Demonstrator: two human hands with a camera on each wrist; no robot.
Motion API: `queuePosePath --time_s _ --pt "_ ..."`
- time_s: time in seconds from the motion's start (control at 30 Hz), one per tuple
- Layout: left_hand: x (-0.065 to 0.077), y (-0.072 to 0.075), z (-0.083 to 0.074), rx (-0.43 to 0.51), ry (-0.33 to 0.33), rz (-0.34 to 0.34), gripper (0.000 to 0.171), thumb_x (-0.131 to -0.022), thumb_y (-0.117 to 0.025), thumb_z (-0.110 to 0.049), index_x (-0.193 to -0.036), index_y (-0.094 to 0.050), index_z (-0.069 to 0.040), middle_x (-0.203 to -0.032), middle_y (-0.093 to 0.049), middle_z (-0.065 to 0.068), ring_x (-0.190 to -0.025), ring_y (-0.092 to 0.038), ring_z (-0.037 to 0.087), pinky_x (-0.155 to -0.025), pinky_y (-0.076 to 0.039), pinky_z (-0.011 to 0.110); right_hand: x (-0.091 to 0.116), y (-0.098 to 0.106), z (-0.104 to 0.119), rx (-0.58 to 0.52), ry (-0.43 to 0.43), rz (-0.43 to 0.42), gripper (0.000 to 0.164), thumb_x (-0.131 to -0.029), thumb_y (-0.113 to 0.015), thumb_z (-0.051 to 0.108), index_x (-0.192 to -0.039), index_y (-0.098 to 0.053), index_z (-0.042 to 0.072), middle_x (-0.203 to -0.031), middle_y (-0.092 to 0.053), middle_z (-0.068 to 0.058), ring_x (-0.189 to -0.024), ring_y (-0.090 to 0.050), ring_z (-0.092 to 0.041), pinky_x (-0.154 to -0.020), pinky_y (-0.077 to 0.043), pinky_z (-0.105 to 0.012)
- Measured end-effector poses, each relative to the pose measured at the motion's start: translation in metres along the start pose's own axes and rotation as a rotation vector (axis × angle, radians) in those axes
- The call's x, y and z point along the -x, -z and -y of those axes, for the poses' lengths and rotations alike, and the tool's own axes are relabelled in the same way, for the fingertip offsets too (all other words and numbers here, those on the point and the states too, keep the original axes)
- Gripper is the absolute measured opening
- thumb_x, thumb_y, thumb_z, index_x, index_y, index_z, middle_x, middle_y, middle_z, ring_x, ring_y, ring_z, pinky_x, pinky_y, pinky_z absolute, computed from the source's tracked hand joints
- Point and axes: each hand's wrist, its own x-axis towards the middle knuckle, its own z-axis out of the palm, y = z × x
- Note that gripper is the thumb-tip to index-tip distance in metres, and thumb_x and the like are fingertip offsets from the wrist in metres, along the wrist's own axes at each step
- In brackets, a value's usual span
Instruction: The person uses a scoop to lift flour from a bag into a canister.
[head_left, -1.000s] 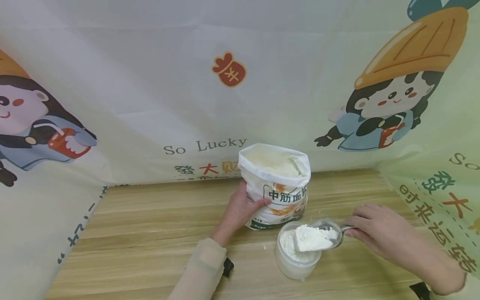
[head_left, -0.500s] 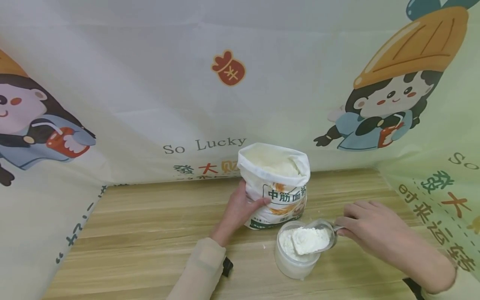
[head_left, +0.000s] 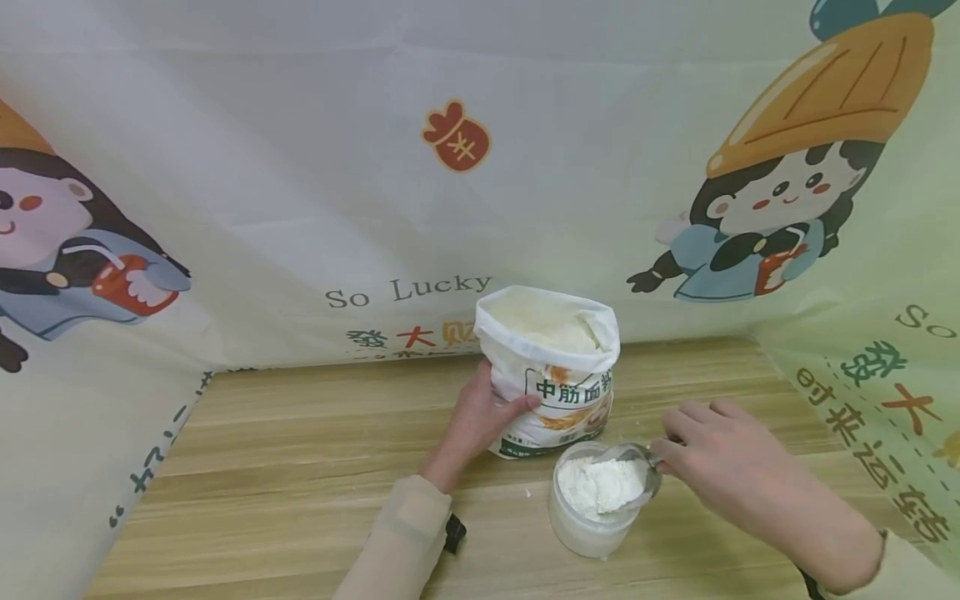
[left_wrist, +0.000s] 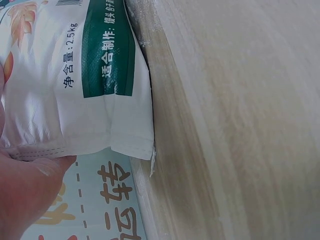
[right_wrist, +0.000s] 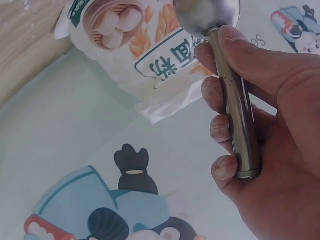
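A white flour bag (head_left: 555,383) with its top rolled down stands upright, full of flour, near the back of the table. My left hand (head_left: 483,412) grips its left side, thumb across the front; the left wrist view shows the bag's lower side (left_wrist: 75,115) beside that hand. In front of it stands a clear plastic tub (head_left: 588,533) with flour inside. My right hand (head_left: 735,475) holds a metal scoop (head_left: 647,471) by its handle (right_wrist: 237,115), fingers curled round it. The scoop, loaded with flour (head_left: 615,483), tilts low over the tub's right side, its front overlapping the tub's flour.
The wood-grain table (head_left: 300,483) runs up to a printed cloth backdrop (head_left: 337,167) at the back and sides. Close behind the bag is the back cloth. A few white specks of flour lie on the table near the tub.
My right hand has moved left with the scoop, which is now lower and farther over the tub, its flour meeting the tub's flour in this view. The left hand and bag have stayed put.
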Motion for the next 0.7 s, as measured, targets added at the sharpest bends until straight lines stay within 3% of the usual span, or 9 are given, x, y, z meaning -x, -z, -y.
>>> queuePosePath --time_s 0.27,0.4,0.5,0.6,0.7 --pt "-0.001 0.000 0.002 -0.006 -0.016 -0.006 0.080 -0.086 -0.087 -0.025 -0.148 -0.042 -0.005 -0.133 -0.062 0.016 -0.125 -0.059 0.031 -0.112 -0.044 0.047 -0.005 0.002 0.004 0.016 0.029 -0.006 0.021 -0.073 -0.089 0.024 -0.086 -0.076 0.013 -0.086 -0.059 0.001 -0.079 -0.052 -0.020 -0.062 -0.042 -0.034" --pt "-0.001 0.000 0.002 0.001 -0.023 -0.004 0.081 -0.086 -0.087 -0.024 -0.150 -0.040 -0.006 -0.135 -0.062 0.016 -0.127 -0.058 0.031 -0.113 -0.043 0.047 -0.005 0.004 0.002 0.013 0.031 -0.048 0.012 -0.084 -0.071 0.024 -0.084 -0.074 0.012 -0.086 -0.058 0.000 -0.080 -0.052 -0.022 -0.063 -0.041 -0.035" --pt "0.000 0.000 0.001 0.009 -0.021 0.001 0.083 -0.086 -0.087 -0.024 -0.152 -0.039 -0.008 -0.137 -0.061 0.015 -0.129 -0.057 0.032 -0.114 -0.042 0.048 -0.005 0.006 -0.001 0.019 0.033 -0.086 0.027 -0.090 -0.054 0.027 -0.086 -0.074 0.010 -0.085 -0.056 -0.001 -0.079 -0.049 -0.022 -0.063 -0.039 -0.035" --pt "0.000 0.001 0.000 0.013 -0.020 0.003 0.083 -0.086 -0.086 -0.024 -0.152 -0.038 -0.009 -0.137 -0.061 0.015 -0.130 -0.057 0.032 -0.114 -0.042 0.048 -0.005 0.010 -0.003 0.038 0.026 -0.105 0.031 -0.091 -0.050 0.028 -0.089 -0.074 0.009 -0.086 -0.056 -0.002 -0.079 -0.050 -0.024 -0.064 -0.039 -0.037" --pt "0.000 0.001 0.000 0.012 -0.022 0.003 0.083 -0.086 -0.086 -0.024 -0.152 -0.038 -0.008 -0.136 -0.062 0.015 -0.129 -0.058 0.032 -0.114 -0.042 0.049 -0.004 0.013 -0.003 0.050 0.016 -0.107 0.026 -0.088 -0.054 0.022 -0.093 -0.075 0.007 -0.089 -0.057 -0.004 -0.082 -0.052 -0.026 -0.064 -0.040 -0.039"
